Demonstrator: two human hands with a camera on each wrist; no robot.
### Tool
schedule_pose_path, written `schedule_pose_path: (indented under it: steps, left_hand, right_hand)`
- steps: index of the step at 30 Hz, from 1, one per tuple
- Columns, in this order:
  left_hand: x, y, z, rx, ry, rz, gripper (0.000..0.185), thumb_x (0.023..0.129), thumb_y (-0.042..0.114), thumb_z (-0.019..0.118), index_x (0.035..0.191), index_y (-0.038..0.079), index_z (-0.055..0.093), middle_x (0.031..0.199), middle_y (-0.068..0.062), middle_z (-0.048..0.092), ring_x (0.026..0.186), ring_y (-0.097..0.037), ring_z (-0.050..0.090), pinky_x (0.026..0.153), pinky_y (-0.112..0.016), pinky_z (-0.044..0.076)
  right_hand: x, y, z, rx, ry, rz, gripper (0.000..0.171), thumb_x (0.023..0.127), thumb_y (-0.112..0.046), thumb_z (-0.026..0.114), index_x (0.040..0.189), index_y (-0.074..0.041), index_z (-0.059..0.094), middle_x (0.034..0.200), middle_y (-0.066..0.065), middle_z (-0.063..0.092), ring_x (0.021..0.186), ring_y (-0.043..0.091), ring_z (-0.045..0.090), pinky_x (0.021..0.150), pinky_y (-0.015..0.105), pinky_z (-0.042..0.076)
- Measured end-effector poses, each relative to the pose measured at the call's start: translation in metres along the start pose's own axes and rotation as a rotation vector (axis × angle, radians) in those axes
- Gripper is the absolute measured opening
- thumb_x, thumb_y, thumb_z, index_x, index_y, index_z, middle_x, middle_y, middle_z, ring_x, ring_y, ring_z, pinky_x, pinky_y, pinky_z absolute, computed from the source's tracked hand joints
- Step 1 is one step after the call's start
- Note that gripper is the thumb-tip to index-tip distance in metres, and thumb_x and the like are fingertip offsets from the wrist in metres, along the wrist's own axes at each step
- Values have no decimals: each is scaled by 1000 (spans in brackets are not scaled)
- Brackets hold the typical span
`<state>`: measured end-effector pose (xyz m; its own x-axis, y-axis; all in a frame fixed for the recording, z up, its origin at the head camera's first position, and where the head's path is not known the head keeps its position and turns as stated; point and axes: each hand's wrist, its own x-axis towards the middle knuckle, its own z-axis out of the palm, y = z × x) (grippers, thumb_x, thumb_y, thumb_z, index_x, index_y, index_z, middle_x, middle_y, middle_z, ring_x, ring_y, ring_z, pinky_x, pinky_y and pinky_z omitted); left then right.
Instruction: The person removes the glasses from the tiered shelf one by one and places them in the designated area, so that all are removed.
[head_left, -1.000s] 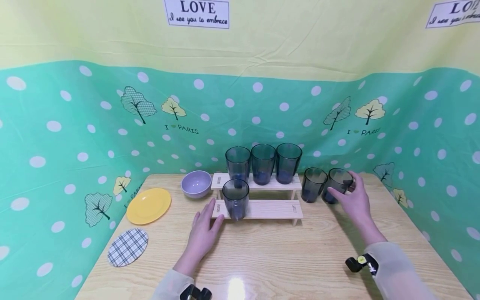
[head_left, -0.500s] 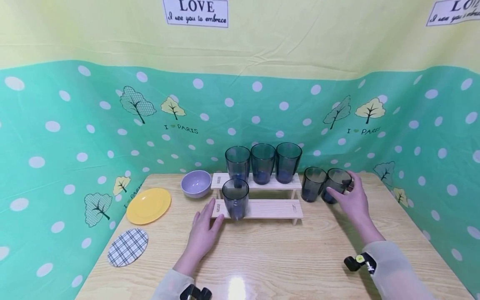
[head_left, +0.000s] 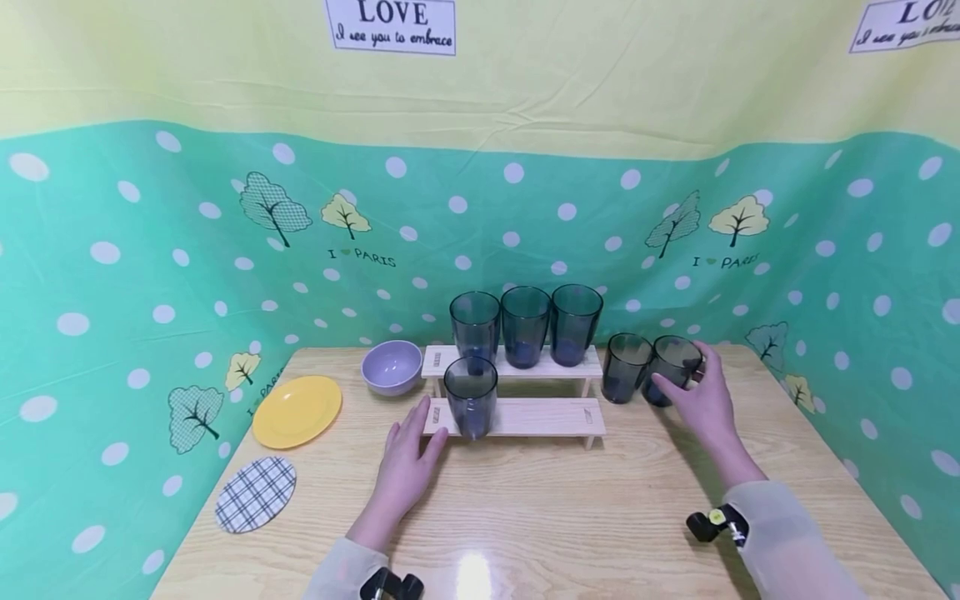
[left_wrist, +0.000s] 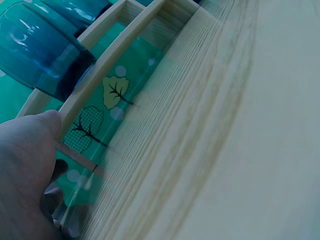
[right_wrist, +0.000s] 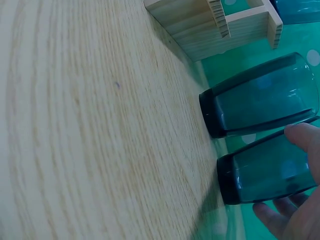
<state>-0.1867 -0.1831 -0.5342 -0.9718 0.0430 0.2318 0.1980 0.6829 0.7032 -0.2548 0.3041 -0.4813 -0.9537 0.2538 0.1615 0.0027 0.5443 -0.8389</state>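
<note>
My right hand [head_left: 707, 402] grips a dark tinted glass [head_left: 671, 375] between the thumb on its near side and fingers round its far right side. That glass stands upright on the table beside a second matching glass [head_left: 626, 371]; the right wrist view shows both bases [right_wrist: 227, 180] at the table. My left hand [head_left: 405, 462] rests at the left end of the two-tier wooden rack [head_left: 543, 418], thumb touching the lower shelf's edge [left_wrist: 107, 62]. Near that hand, one glass [head_left: 471, 400] sits on the lower shelf. Three taller glasses [head_left: 525, 329] stand in a row on the upper shelf.
A purple bowl [head_left: 392, 367] stands left of the rack. Farther left lie a yellow plate [head_left: 297, 412] and a checked oval mat [head_left: 256, 495] on the wooden table [head_left: 540, 517]. Patterned green and yellow cloth [head_left: 480, 225] hangs behind and at both sides.
Both hands hold nearly the same positions. The right hand and its glass have shifted very slightly left, close beside the neighbouring glass; the view itself moved a little.
</note>
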Motion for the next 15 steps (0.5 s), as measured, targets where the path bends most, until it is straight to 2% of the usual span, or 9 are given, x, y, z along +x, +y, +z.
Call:
schedule_pose_path:
  steps: [10, 15]
  left_hand:
    - [1, 1, 0, -2, -4, -10, 72, 115, 36, 61, 173, 5, 32, 174, -22, 38, 163, -41, 33, 136, -62, 7]
    - [1, -2, 1, -5, 2, -4, 72, 115, 37, 60, 173, 4, 33, 174, -22, 39, 162, -42, 33, 136, -62, 8]
  right_hand:
    - [-1, 0, -1, -6, -8, -4, 108, 103, -40, 81, 178, -12, 8, 168, 40, 32, 148, 61, 41, 110, 74, 48]
    - [-2, -1, -3, 3, -35, 6, 114, 102, -43, 82, 178, -13, 3, 172, 39, 25, 151, 61, 36, 113, 76, 45]
